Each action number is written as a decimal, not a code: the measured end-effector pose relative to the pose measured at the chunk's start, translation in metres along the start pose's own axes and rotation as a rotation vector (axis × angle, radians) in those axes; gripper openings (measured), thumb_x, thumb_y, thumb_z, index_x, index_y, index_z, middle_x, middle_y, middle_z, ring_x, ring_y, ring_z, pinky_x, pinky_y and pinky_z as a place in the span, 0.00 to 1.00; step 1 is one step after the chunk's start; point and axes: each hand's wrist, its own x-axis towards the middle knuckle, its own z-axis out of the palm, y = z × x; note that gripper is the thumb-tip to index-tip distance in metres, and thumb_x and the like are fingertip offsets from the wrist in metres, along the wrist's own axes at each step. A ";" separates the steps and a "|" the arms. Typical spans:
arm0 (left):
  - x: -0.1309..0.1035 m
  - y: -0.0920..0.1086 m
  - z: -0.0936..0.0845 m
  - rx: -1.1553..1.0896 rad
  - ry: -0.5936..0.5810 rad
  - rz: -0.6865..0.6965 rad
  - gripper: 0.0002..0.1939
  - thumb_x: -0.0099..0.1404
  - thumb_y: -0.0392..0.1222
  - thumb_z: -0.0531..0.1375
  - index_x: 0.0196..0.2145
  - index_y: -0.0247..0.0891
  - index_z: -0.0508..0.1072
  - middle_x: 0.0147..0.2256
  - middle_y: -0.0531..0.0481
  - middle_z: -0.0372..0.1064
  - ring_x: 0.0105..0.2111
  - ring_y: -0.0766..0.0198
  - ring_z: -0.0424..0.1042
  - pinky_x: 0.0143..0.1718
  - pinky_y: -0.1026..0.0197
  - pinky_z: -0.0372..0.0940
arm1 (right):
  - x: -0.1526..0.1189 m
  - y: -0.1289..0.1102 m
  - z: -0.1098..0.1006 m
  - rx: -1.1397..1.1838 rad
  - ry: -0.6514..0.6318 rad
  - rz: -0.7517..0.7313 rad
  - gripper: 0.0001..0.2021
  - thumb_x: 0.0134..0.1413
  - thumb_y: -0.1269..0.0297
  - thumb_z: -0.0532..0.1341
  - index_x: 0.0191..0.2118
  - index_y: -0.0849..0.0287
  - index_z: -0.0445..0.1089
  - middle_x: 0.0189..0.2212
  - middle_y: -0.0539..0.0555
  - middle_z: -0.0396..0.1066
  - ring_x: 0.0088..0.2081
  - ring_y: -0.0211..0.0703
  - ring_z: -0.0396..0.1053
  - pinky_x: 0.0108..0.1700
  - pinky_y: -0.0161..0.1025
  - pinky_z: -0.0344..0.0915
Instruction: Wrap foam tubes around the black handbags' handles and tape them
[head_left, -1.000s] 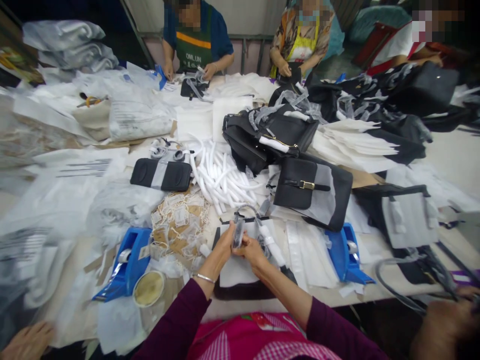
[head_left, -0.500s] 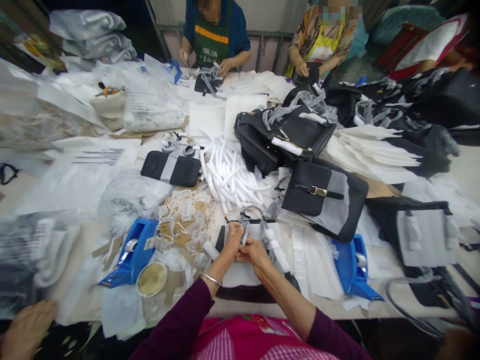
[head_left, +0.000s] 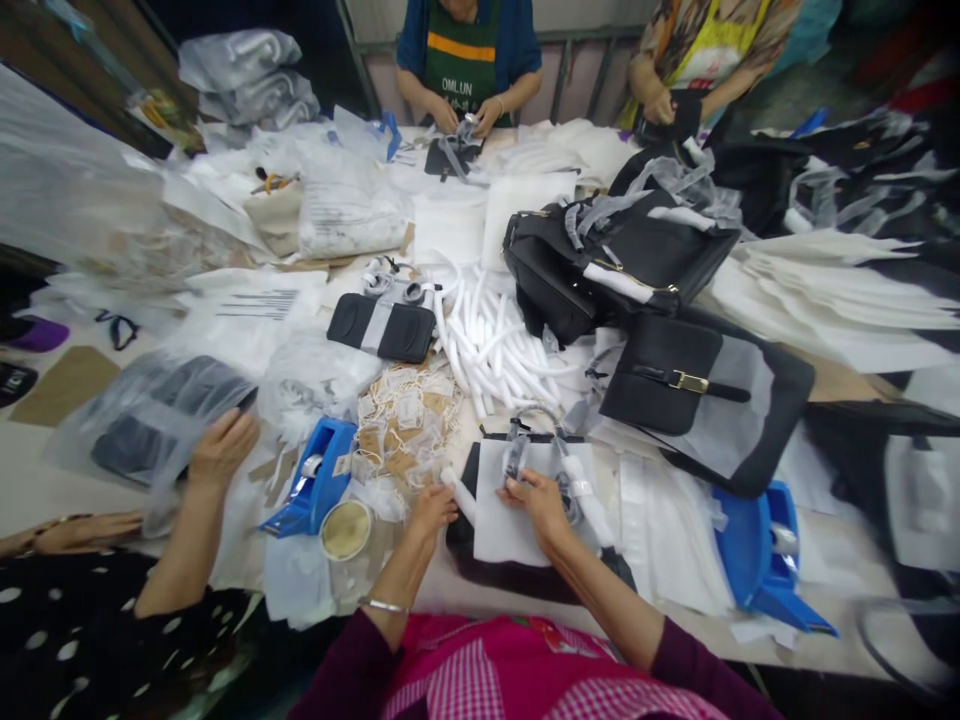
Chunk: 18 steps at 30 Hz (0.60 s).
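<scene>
Where the flat black bag [head_left: 517,578] lies, under the right hand [head_left: 538,510] and just right of the left hand [head_left: 431,512], its lower edge leaves only a narrow strip of pale table [head_left: 439,592] toward the person. The right hand's thumb and fingers pinch the end of a grey plastic-wrapped strap [head_left: 515,455] over a thin white rectangular sheet [head_left: 495,520]. The left hand's curled fingers meet a short white foam tube [head_left: 461,499] at the bag's left edge; whether they grip it, I cannot tell. Left of that hand, a round tub with yellowish contents [head_left: 346,530] and a blue plastic tape dispenser [head_left: 324,478] limit sideways room. Right of the right hand lies a spread of long white sheets [head_left: 667,530]. Beyond both hands, heaped white foam tubes [head_left: 491,345] crowd the bag's far edge.
</scene>
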 end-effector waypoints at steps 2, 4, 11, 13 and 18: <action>-0.002 0.002 0.007 -0.041 -0.048 -0.010 0.16 0.47 0.47 0.67 0.26 0.34 0.68 0.23 0.48 0.69 0.24 0.63 0.69 0.25 0.62 0.64 | -0.001 0.001 0.000 -0.005 -0.001 -0.015 0.14 0.30 0.60 0.69 0.25 0.61 0.67 0.22 0.49 0.69 0.26 0.45 0.73 0.36 0.42 0.71; -0.008 0.004 0.013 -0.094 -0.078 0.027 0.18 0.46 0.48 0.67 0.29 0.34 0.70 0.26 0.47 0.71 0.28 0.62 0.71 0.29 0.62 0.65 | -0.001 0.003 0.000 -0.012 -0.007 -0.025 0.14 0.30 0.60 0.69 0.23 0.60 0.66 0.22 0.49 0.69 0.27 0.46 0.73 0.37 0.43 0.71; -0.030 -0.010 0.014 -0.138 -0.327 0.189 0.25 0.52 0.48 0.66 0.46 0.35 0.69 0.39 0.43 0.75 0.43 0.55 0.72 0.47 0.54 0.64 | 0.003 0.011 -0.005 -0.016 -0.054 -0.033 0.16 0.30 0.58 0.70 0.25 0.59 0.66 0.24 0.51 0.70 0.29 0.48 0.74 0.39 0.46 0.71; -0.032 -0.014 0.012 -0.092 -0.298 0.255 0.22 0.53 0.48 0.65 0.44 0.35 0.70 0.38 0.44 0.75 0.44 0.55 0.72 0.51 0.54 0.61 | 0.004 0.012 -0.006 -0.020 -0.067 -0.039 0.17 0.30 0.56 0.70 0.25 0.59 0.66 0.25 0.51 0.70 0.30 0.49 0.74 0.40 0.46 0.71; -0.049 -0.008 0.008 -0.081 -0.318 0.346 0.21 0.56 0.48 0.63 0.45 0.37 0.70 0.39 0.46 0.74 0.44 0.56 0.72 0.52 0.54 0.61 | 0.006 0.014 -0.008 -0.069 -0.073 -0.064 0.16 0.33 0.55 0.68 0.26 0.59 0.66 0.26 0.50 0.70 0.32 0.48 0.74 0.38 0.42 0.69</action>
